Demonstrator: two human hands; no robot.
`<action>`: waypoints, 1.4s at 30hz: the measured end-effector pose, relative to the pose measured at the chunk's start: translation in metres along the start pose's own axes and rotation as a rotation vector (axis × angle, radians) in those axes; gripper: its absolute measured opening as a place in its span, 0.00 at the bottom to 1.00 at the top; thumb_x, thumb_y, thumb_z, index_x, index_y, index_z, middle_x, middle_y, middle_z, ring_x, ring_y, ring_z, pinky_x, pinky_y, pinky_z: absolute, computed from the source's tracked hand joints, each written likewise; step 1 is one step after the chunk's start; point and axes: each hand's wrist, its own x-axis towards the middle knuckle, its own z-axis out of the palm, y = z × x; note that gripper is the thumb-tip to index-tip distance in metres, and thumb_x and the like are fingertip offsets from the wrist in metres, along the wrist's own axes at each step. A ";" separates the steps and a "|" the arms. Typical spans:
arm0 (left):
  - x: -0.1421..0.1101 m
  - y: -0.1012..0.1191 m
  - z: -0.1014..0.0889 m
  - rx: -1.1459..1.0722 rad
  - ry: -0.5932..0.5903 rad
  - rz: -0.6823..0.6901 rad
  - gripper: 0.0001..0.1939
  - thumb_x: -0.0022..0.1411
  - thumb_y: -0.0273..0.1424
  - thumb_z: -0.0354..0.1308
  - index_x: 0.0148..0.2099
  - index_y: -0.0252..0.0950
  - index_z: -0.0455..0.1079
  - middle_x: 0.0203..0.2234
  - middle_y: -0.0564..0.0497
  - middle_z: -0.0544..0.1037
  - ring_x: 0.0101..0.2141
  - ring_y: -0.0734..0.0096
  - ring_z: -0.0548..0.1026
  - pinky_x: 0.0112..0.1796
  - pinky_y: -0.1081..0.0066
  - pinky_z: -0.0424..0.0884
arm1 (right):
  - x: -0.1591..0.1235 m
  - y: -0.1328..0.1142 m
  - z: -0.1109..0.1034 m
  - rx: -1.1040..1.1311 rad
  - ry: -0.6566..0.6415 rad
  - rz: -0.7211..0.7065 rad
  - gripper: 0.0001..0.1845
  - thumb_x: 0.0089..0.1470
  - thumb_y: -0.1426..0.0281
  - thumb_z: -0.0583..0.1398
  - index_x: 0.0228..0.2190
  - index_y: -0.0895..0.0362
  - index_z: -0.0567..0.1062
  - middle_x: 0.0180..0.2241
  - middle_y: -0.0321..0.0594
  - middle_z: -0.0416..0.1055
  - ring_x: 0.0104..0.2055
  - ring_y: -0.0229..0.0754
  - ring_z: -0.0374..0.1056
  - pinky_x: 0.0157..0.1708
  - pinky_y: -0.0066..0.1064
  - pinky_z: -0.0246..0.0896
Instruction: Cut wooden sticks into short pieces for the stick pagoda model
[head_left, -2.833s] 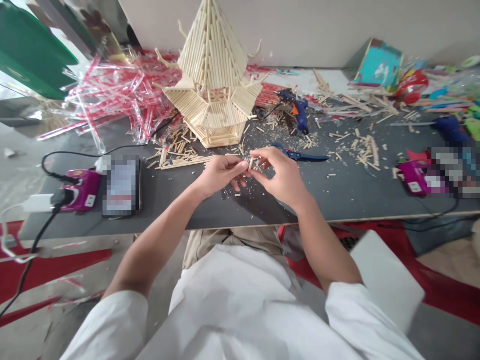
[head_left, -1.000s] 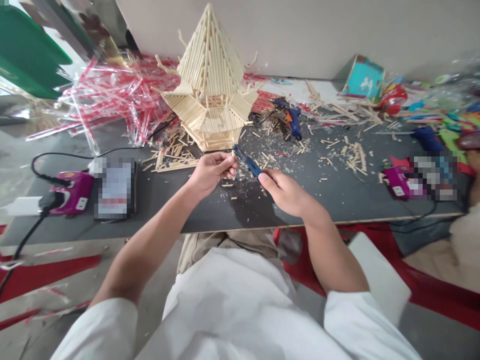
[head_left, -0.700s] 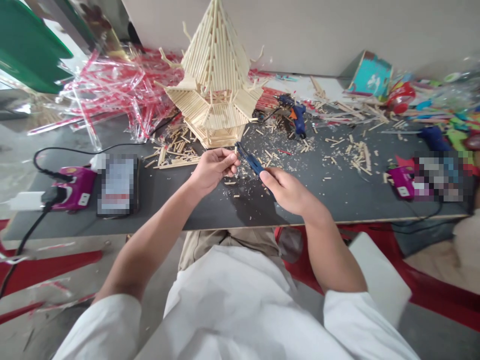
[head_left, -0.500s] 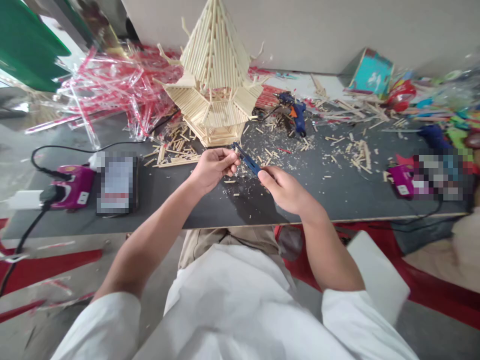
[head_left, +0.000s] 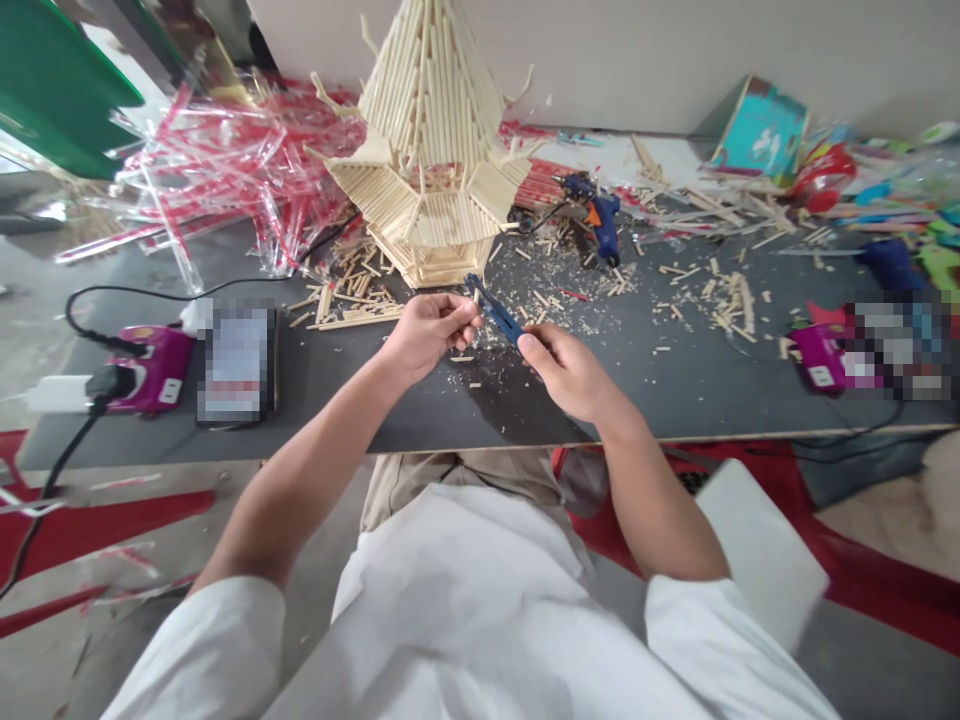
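Note:
My left hand (head_left: pixel 433 335) is closed in a pinch on a short wooden stick (head_left: pixel 476 296), whose pale end shows above the fingertips. In my right hand (head_left: pixel 562 368) are slim blue clippers (head_left: pixel 501 318), slanting up and left so that their dark tip meets the stick. The fingers hide the rear of the clippers. Just beyond both hands stands a pagoda-like model (head_left: pixel 442 215) built of thin wooden sticks, with a tall pointed roof and flared lower eaves. Neither hand touches it.
Stick offcuts (head_left: pixel 360 285) litter the dark table (head_left: pixel 420 425). A blue glue gun (head_left: pixel 604 225) lies right of the model. Red-and-clear plastic wrappers (head_left: pixel 225 180) pile up at left. A phone (head_left: pixel 236 365) sits beside a purple power socket (head_left: pixel 154 370) with black cables.
The camera view has shifted slightly. Both hands keep their hold on the stick and the clippers, with the clippers' tip still at the stick.

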 end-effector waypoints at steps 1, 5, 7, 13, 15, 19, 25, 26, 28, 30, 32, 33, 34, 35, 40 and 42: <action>0.000 0.000 0.001 0.000 0.003 0.003 0.15 0.61 0.31 0.75 0.32 0.28 0.74 0.22 0.54 0.76 0.20 0.85 0.72 0.21 0.82 0.66 | 0.000 0.000 0.001 0.004 0.004 0.006 0.32 0.67 0.40 0.55 0.45 0.56 0.77 0.40 0.45 0.76 0.44 0.48 0.72 0.43 0.37 0.61; -0.001 0.000 0.002 0.005 0.019 0.006 0.14 0.63 0.31 0.73 0.32 0.28 0.74 0.22 0.54 0.76 0.19 0.86 0.71 0.20 0.82 0.65 | -0.001 -0.001 0.005 0.067 -0.001 0.060 0.32 0.66 0.38 0.55 0.39 0.56 0.76 0.30 0.38 0.70 0.32 0.42 0.65 0.35 0.35 0.57; -0.001 0.000 0.003 0.006 0.029 0.012 0.14 0.64 0.31 0.73 0.32 0.28 0.74 0.23 0.54 0.76 0.19 0.86 0.71 0.20 0.83 0.65 | -0.001 -0.002 0.007 0.073 0.013 0.054 0.32 0.66 0.38 0.55 0.35 0.55 0.74 0.29 0.37 0.69 0.31 0.40 0.63 0.34 0.35 0.55; 0.001 -0.002 0.000 0.056 0.034 0.042 0.15 0.65 0.32 0.72 0.31 0.29 0.74 0.21 0.53 0.75 0.18 0.85 0.70 0.19 0.82 0.65 | -0.002 -0.011 0.004 -0.075 -0.020 0.055 0.34 0.68 0.38 0.50 0.27 0.53 0.67 0.25 0.35 0.64 0.29 0.39 0.59 0.33 0.35 0.51; 0.001 -0.002 -0.002 0.086 0.040 0.053 0.15 0.66 0.32 0.71 0.30 0.29 0.74 0.19 0.54 0.75 0.18 0.84 0.71 0.20 0.82 0.65 | -0.001 -0.015 0.002 -0.120 -0.039 0.079 0.35 0.68 0.38 0.49 0.25 0.53 0.64 0.23 0.34 0.63 0.27 0.39 0.58 0.32 0.35 0.49; 0.001 0.001 -0.003 0.066 0.046 0.058 0.13 0.68 0.29 0.69 0.31 0.28 0.75 0.22 0.53 0.77 0.19 0.85 0.72 0.20 0.83 0.66 | 0.000 -0.017 0.005 -0.168 -0.014 0.042 0.34 0.69 0.39 0.49 0.25 0.53 0.64 0.23 0.35 0.65 0.27 0.39 0.59 0.32 0.35 0.49; 0.001 -0.001 -0.003 0.055 0.043 0.055 0.13 0.67 0.30 0.70 0.32 0.28 0.74 0.23 0.53 0.77 0.20 0.84 0.73 0.20 0.82 0.66 | -0.001 -0.010 0.010 -0.138 0.029 0.011 0.34 0.69 0.39 0.51 0.26 0.54 0.67 0.24 0.35 0.64 0.28 0.39 0.59 0.32 0.35 0.48; 0.001 -0.002 -0.003 0.055 0.040 0.056 0.13 0.67 0.29 0.70 0.32 0.28 0.74 0.23 0.53 0.77 0.20 0.84 0.73 0.20 0.82 0.66 | -0.001 -0.010 0.011 -0.131 0.038 0.013 0.33 0.68 0.39 0.52 0.26 0.54 0.68 0.24 0.35 0.65 0.28 0.39 0.60 0.33 0.35 0.48; 0.002 -0.003 -0.004 0.060 0.041 0.057 0.13 0.68 0.28 0.69 0.31 0.28 0.74 0.23 0.53 0.77 0.19 0.84 0.72 0.20 0.82 0.66 | 0.000 -0.008 0.012 -0.126 0.051 0.018 0.33 0.67 0.39 0.53 0.28 0.54 0.70 0.25 0.35 0.68 0.29 0.39 0.61 0.33 0.35 0.49; 0.003 -0.002 -0.004 0.077 0.052 0.051 0.13 0.69 0.27 0.67 0.31 0.28 0.73 0.22 0.53 0.76 0.19 0.84 0.72 0.19 0.82 0.66 | 0.000 -0.009 0.013 -0.129 0.048 0.023 0.33 0.67 0.39 0.54 0.29 0.54 0.71 0.25 0.36 0.69 0.29 0.40 0.62 0.33 0.34 0.50; 0.003 -0.001 -0.004 0.100 0.066 0.045 0.13 0.69 0.28 0.67 0.31 0.28 0.73 0.21 0.53 0.76 0.18 0.84 0.72 0.19 0.82 0.66 | 0.000 -0.010 0.013 -0.138 0.038 0.020 0.32 0.67 0.39 0.54 0.28 0.54 0.70 0.25 0.36 0.69 0.29 0.40 0.62 0.33 0.34 0.50; 0.003 -0.001 -0.004 0.109 0.070 0.045 0.14 0.68 0.28 0.68 0.31 0.28 0.73 0.21 0.53 0.76 0.18 0.84 0.72 0.19 0.82 0.66 | 0.000 -0.011 0.013 -0.146 0.037 0.017 0.32 0.67 0.39 0.54 0.28 0.54 0.69 0.25 0.36 0.69 0.29 0.40 0.62 0.34 0.35 0.50; 0.003 0.000 -0.004 0.114 0.071 0.045 0.14 0.68 0.29 0.68 0.31 0.28 0.73 0.21 0.53 0.76 0.19 0.84 0.72 0.20 0.82 0.66 | 0.000 -0.012 0.012 -0.153 0.037 0.013 0.33 0.67 0.39 0.53 0.27 0.53 0.68 0.25 0.36 0.69 0.29 0.40 0.62 0.34 0.35 0.50; 0.003 0.000 -0.004 0.116 0.071 0.049 0.14 0.67 0.29 0.69 0.31 0.29 0.73 0.21 0.53 0.76 0.19 0.84 0.72 0.20 0.82 0.67 | -0.001 -0.013 0.011 -0.159 0.038 0.009 0.33 0.67 0.39 0.53 0.27 0.53 0.68 0.25 0.37 0.70 0.29 0.41 0.62 0.34 0.35 0.50; 0.003 0.000 -0.004 0.091 0.072 0.069 0.14 0.65 0.31 0.72 0.31 0.29 0.74 0.23 0.52 0.77 0.19 0.84 0.73 0.20 0.81 0.67 | -0.002 -0.018 0.008 -0.159 0.016 0.014 0.34 0.66 0.37 0.52 0.27 0.53 0.67 0.27 0.38 0.71 0.30 0.41 0.62 0.34 0.35 0.50; 0.003 -0.001 -0.003 0.071 0.071 0.076 0.14 0.64 0.31 0.72 0.31 0.29 0.73 0.23 0.53 0.77 0.19 0.84 0.73 0.21 0.81 0.67 | -0.002 -0.018 0.008 -0.161 0.016 0.025 0.34 0.66 0.36 0.52 0.26 0.53 0.67 0.26 0.38 0.70 0.29 0.41 0.62 0.34 0.35 0.50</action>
